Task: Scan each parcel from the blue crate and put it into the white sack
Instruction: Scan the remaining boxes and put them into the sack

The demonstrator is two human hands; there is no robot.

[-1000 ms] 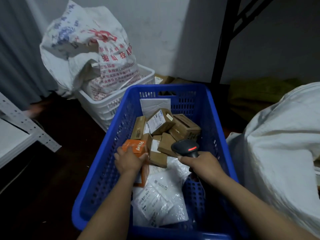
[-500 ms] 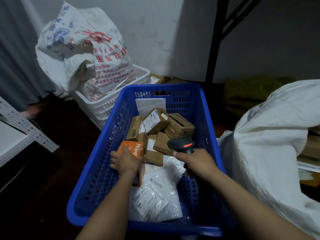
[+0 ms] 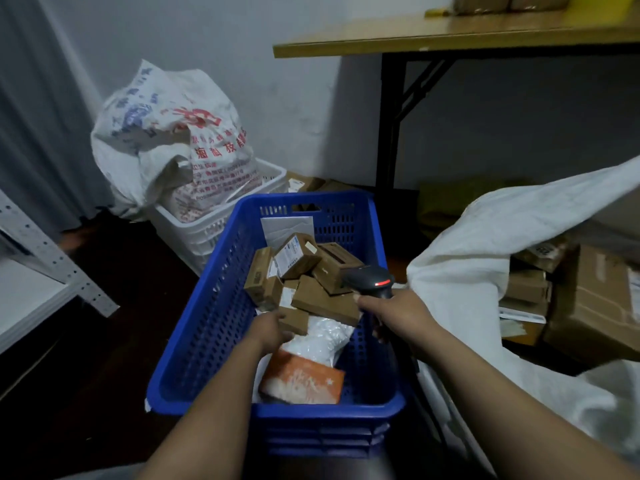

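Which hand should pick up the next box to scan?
Left. The left hand is right at a small cardboard box in the blue crate; the right hand is gripping the scanner.

Qty: blue crate x1, white crate x1. Sacks x2: white sack, printed sack. In blue crate: brown cartons approx 7 (pile overlaps, not exact), orange box x1, white mailers x2. Barcode scanner x1. Counter x1. Sacked cartons 4+ visible, rest hidden.
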